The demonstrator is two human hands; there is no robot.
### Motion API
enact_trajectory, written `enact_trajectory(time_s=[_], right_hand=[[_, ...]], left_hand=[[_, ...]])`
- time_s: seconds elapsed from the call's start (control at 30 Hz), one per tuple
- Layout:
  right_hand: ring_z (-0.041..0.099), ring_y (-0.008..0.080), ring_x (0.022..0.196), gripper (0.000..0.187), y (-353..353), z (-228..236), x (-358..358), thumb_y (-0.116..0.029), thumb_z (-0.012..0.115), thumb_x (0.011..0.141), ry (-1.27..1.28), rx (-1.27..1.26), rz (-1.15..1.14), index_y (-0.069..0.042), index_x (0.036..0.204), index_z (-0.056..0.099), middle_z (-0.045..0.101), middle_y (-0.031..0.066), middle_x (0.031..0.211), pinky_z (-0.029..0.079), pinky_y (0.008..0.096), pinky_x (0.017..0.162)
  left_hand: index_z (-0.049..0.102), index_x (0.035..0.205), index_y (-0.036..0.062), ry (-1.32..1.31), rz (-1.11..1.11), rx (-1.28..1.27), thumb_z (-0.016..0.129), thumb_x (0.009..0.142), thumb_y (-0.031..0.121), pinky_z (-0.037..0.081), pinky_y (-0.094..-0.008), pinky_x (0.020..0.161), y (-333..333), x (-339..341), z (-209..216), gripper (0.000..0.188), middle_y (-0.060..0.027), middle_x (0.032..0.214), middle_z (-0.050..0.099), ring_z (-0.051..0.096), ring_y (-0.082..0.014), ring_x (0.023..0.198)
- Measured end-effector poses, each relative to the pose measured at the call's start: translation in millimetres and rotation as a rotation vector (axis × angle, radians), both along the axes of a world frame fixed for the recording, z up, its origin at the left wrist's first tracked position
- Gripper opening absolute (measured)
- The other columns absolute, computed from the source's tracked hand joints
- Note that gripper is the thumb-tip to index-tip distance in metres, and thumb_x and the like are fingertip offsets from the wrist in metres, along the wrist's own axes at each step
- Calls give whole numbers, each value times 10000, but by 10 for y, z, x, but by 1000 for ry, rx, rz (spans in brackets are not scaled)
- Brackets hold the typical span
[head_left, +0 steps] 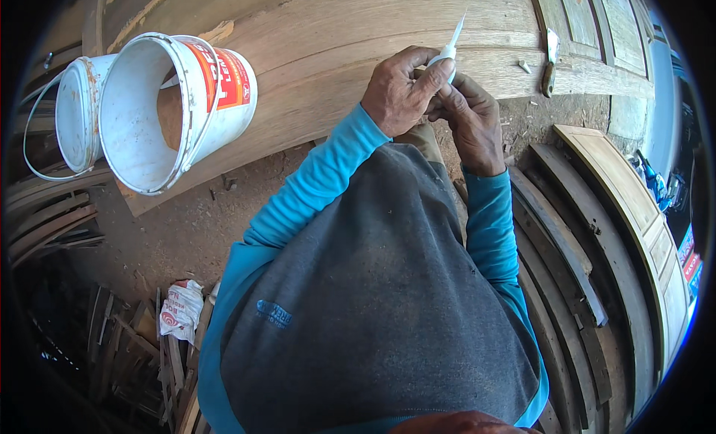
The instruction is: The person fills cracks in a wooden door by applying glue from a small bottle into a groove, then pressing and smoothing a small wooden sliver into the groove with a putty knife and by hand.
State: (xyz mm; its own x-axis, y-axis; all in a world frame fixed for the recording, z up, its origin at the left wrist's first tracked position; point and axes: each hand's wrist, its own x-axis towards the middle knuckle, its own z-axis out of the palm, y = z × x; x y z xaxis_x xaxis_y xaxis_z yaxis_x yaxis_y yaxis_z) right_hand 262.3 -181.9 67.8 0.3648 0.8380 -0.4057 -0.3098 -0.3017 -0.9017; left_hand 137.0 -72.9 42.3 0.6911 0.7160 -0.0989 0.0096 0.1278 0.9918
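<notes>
Nearest to me, at the bottom centre of the frame, I see a grey vest over blue sleeves, and both forearms run up from it toward the upper middle. My left hand [400,91] comes in from the left, wrist bent, its fingers curled tight around a white tube [445,57] with the thumb laid across the body. My right hand [471,121] sits just below and to the right, touching the left, its fingers closed on the lower end of the same tube. The tube stands tilted, its thin nozzle [459,25] pointing up and right over the wooden plank [321,61].

That plank crosses the upper frame as a broad curved band; its near edge runs just under my hands, with bare dirt ground [186,233] below it at centre left. There is open room on the plank between my hands and the white bucket [175,109], which lies on its side at upper left, mouth toward me, a second white pail [74,113] just beside it. At upper right a scraper [550,61] lies on the plank, well apart from my hands. Curved wooden frames [582,285] stack along the right edge, and scrap wood [142,352] crowds the lower left.
</notes>
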Motion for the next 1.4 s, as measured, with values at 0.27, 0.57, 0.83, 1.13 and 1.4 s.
enact_trajectory(time_s=[0.27,0.57,0.83,1.13,1.4], right_hand=[[563,69,690,370,-459,142,329,-361,778,980,-394,81,-94,-3,1069,743,657,-6,791,459,242,611],[512,35,641,274,-1258,134,526,-288,814,956,-244,115,-167,-22,951,752,622,-33,724,399,215,553],[492,30,639,238,-1781,120,685,-249,811,959,-240,174,-149,-26,909,744,609,-44,713,381,219,555],[490,32,630,209,-2009,192,771,-222,768,993,-244,276,-102,-29,922,731,613,-48,720,397,220,552],[523,40,661,232,-2031,325,993,-211,685,1045,-174,355,-156,-5,1115,766,644,-24,816,417,204,583]], left_hand=[[707,1147,-14,110,119,444,718,1015,254,568,-363,771,-633,53,27,299,-141,975,738,722,-239,861],[680,1140,19,154,199,693,737,955,130,562,-442,812,-1707,322,56,223,-180,1082,711,701,-386,966],[655,1149,25,143,177,730,722,960,114,560,-456,804,-2232,473,140,219,-174,1086,705,701,-392,973],[681,1205,16,137,-39,354,633,1067,269,544,-346,722,-2341,427,226,292,-94,942,681,678,-188,799],[680,1266,-20,-85,-397,-282,554,1085,472,524,-274,731,-2265,116,144,539,-65,895,677,634,-133,793]])
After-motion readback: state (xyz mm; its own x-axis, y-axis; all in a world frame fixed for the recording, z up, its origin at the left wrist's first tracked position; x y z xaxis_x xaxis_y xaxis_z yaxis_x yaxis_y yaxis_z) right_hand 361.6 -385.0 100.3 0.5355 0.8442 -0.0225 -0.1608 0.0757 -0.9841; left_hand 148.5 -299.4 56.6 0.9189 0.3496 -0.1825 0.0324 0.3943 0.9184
